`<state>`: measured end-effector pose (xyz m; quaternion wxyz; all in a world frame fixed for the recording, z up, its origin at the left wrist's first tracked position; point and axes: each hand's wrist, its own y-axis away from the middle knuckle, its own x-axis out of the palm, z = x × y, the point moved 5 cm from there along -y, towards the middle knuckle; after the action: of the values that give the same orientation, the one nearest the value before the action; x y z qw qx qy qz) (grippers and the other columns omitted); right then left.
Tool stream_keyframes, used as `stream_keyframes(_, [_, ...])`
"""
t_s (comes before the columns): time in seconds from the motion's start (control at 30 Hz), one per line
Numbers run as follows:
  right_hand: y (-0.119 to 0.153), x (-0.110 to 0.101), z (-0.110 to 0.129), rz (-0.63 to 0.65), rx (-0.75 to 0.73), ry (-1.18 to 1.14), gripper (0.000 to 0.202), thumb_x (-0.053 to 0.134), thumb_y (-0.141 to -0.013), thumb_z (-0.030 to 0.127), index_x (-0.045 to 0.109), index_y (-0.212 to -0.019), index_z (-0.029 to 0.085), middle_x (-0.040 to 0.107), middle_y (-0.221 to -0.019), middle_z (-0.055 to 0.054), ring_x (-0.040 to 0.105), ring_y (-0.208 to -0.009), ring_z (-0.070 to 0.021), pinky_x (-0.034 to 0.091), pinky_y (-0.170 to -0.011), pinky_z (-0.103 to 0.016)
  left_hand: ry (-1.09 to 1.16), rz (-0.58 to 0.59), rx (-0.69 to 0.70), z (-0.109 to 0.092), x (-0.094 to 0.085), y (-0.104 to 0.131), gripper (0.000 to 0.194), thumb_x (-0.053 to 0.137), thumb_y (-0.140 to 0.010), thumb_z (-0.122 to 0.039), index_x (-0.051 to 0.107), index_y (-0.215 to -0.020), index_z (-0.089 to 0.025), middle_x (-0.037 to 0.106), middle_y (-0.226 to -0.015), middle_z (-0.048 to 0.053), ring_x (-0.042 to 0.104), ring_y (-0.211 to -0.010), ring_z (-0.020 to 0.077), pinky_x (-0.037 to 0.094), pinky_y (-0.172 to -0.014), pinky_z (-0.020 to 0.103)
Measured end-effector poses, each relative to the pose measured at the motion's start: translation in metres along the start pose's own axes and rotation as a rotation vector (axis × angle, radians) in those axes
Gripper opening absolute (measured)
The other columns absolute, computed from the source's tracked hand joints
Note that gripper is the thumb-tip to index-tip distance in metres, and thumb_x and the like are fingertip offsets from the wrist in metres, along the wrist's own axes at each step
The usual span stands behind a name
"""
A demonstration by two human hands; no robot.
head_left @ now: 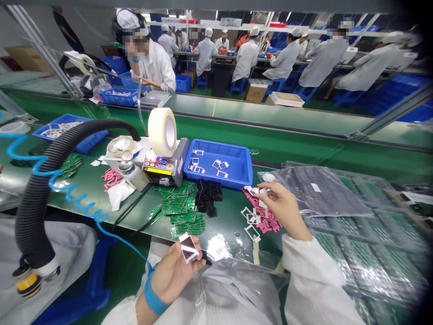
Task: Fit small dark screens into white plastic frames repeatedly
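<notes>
My left hand (177,266), with a blue wrist strap (154,295), is closed on a small screen in a white frame (189,248), holding it tilted above the bench's front edge. My right hand (280,205) reaches over the bench at the right, its thumb and fingers pinched on a small white piece (254,191) whose exact shape I cannot make out. Beneath that hand lies a pile of pink strips (270,223). Several white frames (252,233) are scattered beside the pile. Between my hands a bright white patch (218,247) lies on the bench.
A blue tray (219,178) holds several white frames. Near it are green circuit boards (176,205), black parts (207,198), a tape roll (162,132) on a grey device (169,169), and a pump bottle (131,174). Bagged boards (324,187) lie right; a black hose (40,180) arches left.
</notes>
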<state>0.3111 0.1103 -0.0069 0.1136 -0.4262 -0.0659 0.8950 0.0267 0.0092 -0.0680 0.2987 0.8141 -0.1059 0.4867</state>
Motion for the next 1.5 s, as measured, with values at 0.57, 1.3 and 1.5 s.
stream_keyframes(0.57, [0.05, 0.054, 0.145, 0.794, -0.147, -0.625, 0.014, 0.063, -0.08, 0.028, 0.063, -0.091, 0.019, 0.064, -0.079, -0.001, 0.057, -0.069, -0.0109, 0.048, -0.063, -0.024, -0.051, 0.204, 0.001, -0.023, 0.013, 0.009, 0.035, 0.064, -0.075, -0.044, 0.069, -0.094, -0.015, 0.069, -0.105, 0.01, 0.062, -0.1, 0.0251, 0.044, -0.092, 0.043])
stream_keyframes(1.3, [0.081, 0.049, 0.173, 0.385, -0.728, -0.214, 0.033, 0.062, -0.082, 0.024, 0.054, -0.114, 0.022, 0.066, -0.106, -0.008, 0.059, -0.095, -0.0231, 0.046, -0.082, -0.043, -0.233, 0.206, 0.076, -0.031, 0.04, 0.016, 0.039, 0.076, -0.061, -0.044, 0.073, -0.079, -0.01, 0.063, -0.083, 0.007, 0.058, -0.074, 0.016, 0.046, -0.071, 0.027])
stream_keyframes(1.5, [0.079, 0.057, 0.163, 0.532, -0.481, -0.707, 0.033, 0.071, -0.075, 0.032, 0.054, -0.102, 0.025, 0.066, -0.11, -0.006, 0.062, -0.101, -0.0199, 0.051, -0.083, -0.035, -0.065, 0.273, 0.057, -0.03, 0.038, 0.016, 0.038, 0.07, -0.065, -0.05, 0.072, -0.075, -0.014, 0.066, -0.087, 0.009, 0.061, -0.086, 0.024, 0.047, -0.078, 0.037])
